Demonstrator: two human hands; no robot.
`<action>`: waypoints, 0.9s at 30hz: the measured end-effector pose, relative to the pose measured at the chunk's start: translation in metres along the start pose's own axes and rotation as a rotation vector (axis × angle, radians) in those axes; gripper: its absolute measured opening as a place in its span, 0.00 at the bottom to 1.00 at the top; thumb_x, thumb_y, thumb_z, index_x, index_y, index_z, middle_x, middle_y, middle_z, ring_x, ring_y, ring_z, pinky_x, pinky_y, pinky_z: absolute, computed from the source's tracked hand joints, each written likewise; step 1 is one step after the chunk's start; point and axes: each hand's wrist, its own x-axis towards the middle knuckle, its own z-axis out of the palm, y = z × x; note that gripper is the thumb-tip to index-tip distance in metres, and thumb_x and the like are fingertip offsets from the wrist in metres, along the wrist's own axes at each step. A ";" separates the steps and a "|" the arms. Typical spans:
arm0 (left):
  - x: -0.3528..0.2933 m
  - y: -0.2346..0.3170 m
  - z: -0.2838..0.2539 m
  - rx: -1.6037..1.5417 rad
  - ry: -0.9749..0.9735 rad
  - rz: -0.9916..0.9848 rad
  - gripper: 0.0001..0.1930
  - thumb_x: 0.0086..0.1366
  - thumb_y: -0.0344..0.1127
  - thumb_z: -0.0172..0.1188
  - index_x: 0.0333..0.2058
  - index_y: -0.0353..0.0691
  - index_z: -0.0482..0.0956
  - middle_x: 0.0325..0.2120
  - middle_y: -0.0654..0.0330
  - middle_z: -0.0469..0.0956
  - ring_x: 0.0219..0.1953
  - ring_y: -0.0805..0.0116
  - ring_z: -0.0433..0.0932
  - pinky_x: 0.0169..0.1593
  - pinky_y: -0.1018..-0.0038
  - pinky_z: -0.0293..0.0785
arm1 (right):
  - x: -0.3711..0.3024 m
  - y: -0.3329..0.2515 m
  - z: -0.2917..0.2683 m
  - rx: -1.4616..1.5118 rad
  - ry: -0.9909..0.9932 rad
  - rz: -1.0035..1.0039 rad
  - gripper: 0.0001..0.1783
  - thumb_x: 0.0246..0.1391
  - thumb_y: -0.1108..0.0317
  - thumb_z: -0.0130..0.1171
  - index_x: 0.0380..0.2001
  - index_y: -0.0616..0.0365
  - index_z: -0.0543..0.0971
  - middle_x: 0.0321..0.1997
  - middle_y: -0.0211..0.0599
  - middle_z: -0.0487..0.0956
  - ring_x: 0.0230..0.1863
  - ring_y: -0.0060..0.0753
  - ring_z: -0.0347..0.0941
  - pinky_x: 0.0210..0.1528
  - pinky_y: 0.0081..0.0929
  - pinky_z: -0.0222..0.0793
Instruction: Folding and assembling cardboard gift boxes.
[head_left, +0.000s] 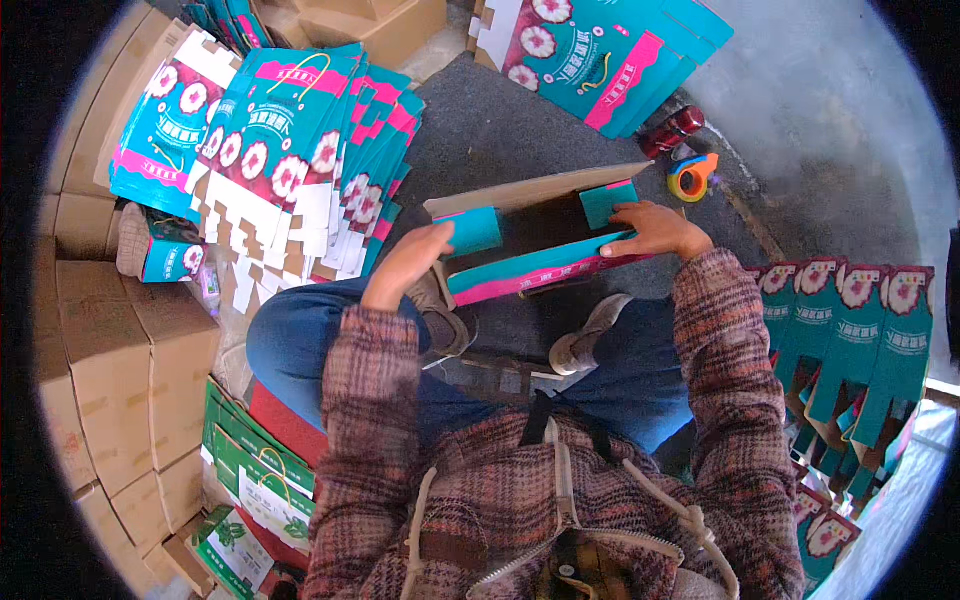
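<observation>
Between my knees an open-topped cardboard gift box (540, 278), teal and pink outside and brown inside, is held with its opening facing up. Its far long flap stands raised, and a small teal flap sits at each end. My left hand (412, 262) grips the left end, fingertips at the teal end flap. At the right end my right hand (655, 232) has its thumb over the near wall and its fingers by the other end flap. The underside of the box is hidden.
Flat teal printed cartons (275, 140) lie stacked at the far left, more cartons (610, 60) at the far right. A tape dispenser (690, 180) lies near a dark red bottle (672, 132). Brown boxes (130, 370) line the left; assembled teal boxes (850, 330) stand right.
</observation>
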 end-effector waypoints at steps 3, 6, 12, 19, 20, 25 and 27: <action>0.005 0.010 0.001 0.118 -0.004 -0.089 0.31 0.64 0.56 0.49 0.48 0.30 0.75 0.39 0.44 0.79 0.43 0.52 0.78 0.49 0.62 0.69 | -0.002 -0.003 -0.005 0.000 -0.035 0.003 0.56 0.38 0.19 0.47 0.52 0.63 0.75 0.58 0.51 0.70 0.59 0.55 0.66 0.61 0.42 0.59; -0.003 0.019 0.002 0.466 0.253 -0.111 0.28 0.61 0.53 0.56 0.47 0.30 0.73 0.38 0.43 0.77 0.43 0.48 0.76 0.47 0.60 0.69 | -0.005 -0.015 -0.013 0.058 -0.116 0.051 0.53 0.43 0.23 0.48 0.53 0.65 0.73 0.64 0.54 0.64 0.65 0.55 0.57 0.66 0.42 0.53; -0.007 0.051 0.014 0.939 0.630 0.533 0.28 0.46 0.43 0.71 0.41 0.34 0.70 0.38 0.48 0.72 0.44 0.48 0.72 0.44 0.59 0.69 | -0.008 -0.008 -0.010 0.033 -0.122 0.021 0.53 0.41 0.23 0.50 0.54 0.63 0.73 0.65 0.50 0.64 0.66 0.53 0.58 0.64 0.48 0.54; 0.017 0.075 0.018 1.416 0.123 0.524 0.15 0.43 0.40 0.71 0.29 0.41 0.79 0.30 0.58 0.77 0.36 0.58 0.78 0.37 0.64 0.72 | -0.016 -0.025 -0.014 0.044 -0.019 0.105 0.54 0.38 0.23 0.52 0.54 0.60 0.74 0.62 0.49 0.67 0.64 0.51 0.60 0.62 0.55 0.55; 0.020 0.077 0.024 1.509 0.042 0.509 0.11 0.45 0.38 0.69 0.27 0.43 0.81 0.28 0.59 0.79 0.35 0.59 0.79 0.36 0.65 0.73 | -0.017 -0.027 -0.014 0.034 -0.005 0.123 0.52 0.38 0.23 0.53 0.53 0.60 0.74 0.61 0.50 0.69 0.63 0.52 0.62 0.61 0.54 0.56; 0.039 0.056 0.057 1.526 -0.040 0.294 0.14 0.49 0.43 0.67 0.30 0.40 0.82 0.29 0.54 0.81 0.36 0.57 0.81 0.36 0.64 0.77 | -0.018 -0.009 0.004 -0.052 0.146 0.001 0.46 0.40 0.26 0.54 0.42 0.63 0.78 0.46 0.52 0.76 0.50 0.55 0.72 0.52 0.48 0.65; 0.037 0.043 0.065 1.635 -0.059 0.078 0.14 0.51 0.44 0.64 0.30 0.39 0.82 0.28 0.55 0.81 0.35 0.56 0.81 0.35 0.66 0.78 | -0.023 -0.015 0.008 -0.146 0.173 -0.001 0.44 0.40 0.27 0.55 0.37 0.63 0.79 0.40 0.53 0.78 0.45 0.55 0.74 0.48 0.46 0.66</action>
